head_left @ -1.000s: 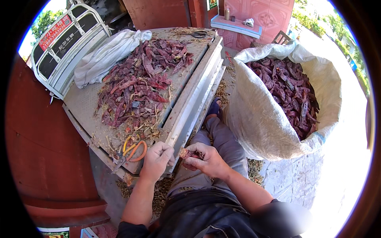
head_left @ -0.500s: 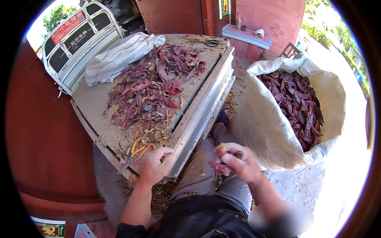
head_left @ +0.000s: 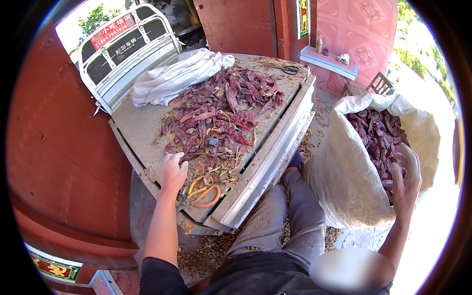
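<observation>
Dried pepper heap [head_left: 216, 120]: on the truck bed [head_left: 141, 123].
Left hand [head_left: 173, 172]: at the heap's near left edge, fingers half-curled; cannot tell whether they pinch anything.
Right hand [head_left: 407, 172]: well right of the heap, spread wide at the open sack [head_left: 339, 167].
Orange-and-yellow-handled shears [head_left: 216, 195]: near side of the heap.

From the head, near, above and behind the hands [head_left: 173, 172] [head_left: 407, 172], the scene is viewed downward and forward by one fisheye camera.

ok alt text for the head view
A person's left hand is at a pile of dried red peppers on a truck bed, the right hand at the mouth of a sack of peppers. Cutters lie on the bed.
</observation>
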Tool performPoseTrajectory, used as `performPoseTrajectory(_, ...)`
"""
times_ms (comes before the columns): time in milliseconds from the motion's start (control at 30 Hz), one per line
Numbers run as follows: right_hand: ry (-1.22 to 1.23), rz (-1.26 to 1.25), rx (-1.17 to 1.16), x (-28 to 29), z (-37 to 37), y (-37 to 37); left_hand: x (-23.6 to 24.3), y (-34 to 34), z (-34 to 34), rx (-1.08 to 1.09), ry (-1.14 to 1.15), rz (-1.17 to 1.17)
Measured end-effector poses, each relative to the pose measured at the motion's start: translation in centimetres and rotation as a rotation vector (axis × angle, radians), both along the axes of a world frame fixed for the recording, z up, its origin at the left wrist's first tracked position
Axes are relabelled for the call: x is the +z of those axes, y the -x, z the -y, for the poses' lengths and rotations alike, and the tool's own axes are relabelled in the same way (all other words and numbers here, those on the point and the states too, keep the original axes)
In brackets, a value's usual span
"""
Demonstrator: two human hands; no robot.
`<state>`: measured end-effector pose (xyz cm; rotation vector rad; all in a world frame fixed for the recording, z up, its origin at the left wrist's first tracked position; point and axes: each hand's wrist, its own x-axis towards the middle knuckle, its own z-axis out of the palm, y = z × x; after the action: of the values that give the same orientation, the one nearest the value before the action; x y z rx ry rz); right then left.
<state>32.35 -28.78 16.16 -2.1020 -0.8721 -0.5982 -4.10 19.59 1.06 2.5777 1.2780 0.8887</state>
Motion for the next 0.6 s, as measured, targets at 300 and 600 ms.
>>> performPoseTrajectory(300, -0.091, 0.033, 0.329, -1.8, -3.5, 7.0, 0.6, 1.4, -1.3, -0.159, -0.039, 0.092)
performPoseTrajectory(600, 0.046, -0.097, 0.762, -4.6, -10.9, 11.6, 5.1, -1.5, 8.9, -0.499, -0.182, -0.005)
